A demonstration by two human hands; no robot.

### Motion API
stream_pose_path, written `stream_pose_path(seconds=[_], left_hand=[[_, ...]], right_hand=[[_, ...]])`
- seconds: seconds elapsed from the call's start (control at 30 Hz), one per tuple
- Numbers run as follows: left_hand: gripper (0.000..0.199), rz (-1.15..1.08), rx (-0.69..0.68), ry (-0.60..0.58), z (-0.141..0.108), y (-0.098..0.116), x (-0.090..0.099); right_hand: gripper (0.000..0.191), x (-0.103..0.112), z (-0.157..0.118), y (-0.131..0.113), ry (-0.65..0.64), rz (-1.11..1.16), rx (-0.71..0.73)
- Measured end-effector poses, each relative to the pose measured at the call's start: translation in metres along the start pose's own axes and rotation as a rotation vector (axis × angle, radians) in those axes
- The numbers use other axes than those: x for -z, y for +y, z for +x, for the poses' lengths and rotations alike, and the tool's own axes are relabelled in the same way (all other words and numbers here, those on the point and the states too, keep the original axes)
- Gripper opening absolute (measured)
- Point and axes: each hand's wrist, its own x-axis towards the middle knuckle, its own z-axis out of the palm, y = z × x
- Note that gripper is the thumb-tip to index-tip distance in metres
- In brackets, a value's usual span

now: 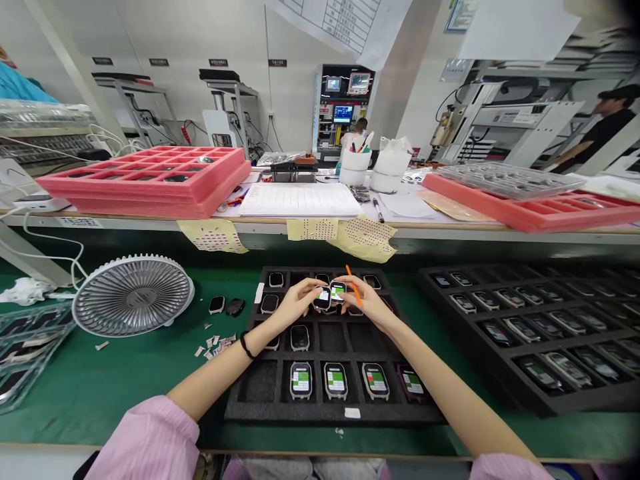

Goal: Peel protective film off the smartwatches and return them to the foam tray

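Note:
Above a black foam tray point(330, 412), my left hand point(301, 298) is closed on a smartwatch case point(323, 298) with a lit screen. Right beside it, my right hand point(364, 300) grips a second smartwatch case point(338, 291), its screen white and green. An orange stick point(355, 285), perhaps a pen or pry tool, also rests in my right hand's fingers. The tray's front row holds several strapless watches with lit green and white screens, such as a silver watch point(335, 381). A dark-screened watch point(300, 338) sits one row further back. My forearms hide some of the tray's pockets.
To the right lies another black foam tray point(550, 400) full of watches. A white fan point(133, 295), two loose watch parts point(217, 305) and small scraps point(216, 345) are at the left. Red foam trays point(150, 190) stand on the shelf. Two people are in the background.

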Motion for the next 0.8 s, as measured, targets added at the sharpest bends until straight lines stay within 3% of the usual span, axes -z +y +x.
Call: stream_pose_path(seconds=[0.3, 0.57, 0.8], left_hand=[[0.042, -0.02, -0.028, -0.026, 0.0002, -0.0018, 0.0001], [0.039, -0.038, -0.09, -0.018, -0.0009, -0.0039, -0.0002], [0.041, -0.036, -0.049, -0.019, 0.0005, -0.0041, 0.0011]], right_hand=[[0.029, -0.0007, -0.0027, -0.0004, 0.038, 0.004, 0.004], [0.039, -0.0024, -0.0034, -0.0012, -0.062, -0.037, 0.039], [0.03, -0.0001, -0.0027, -0.0002, -0.011, -0.002, 0.027]])
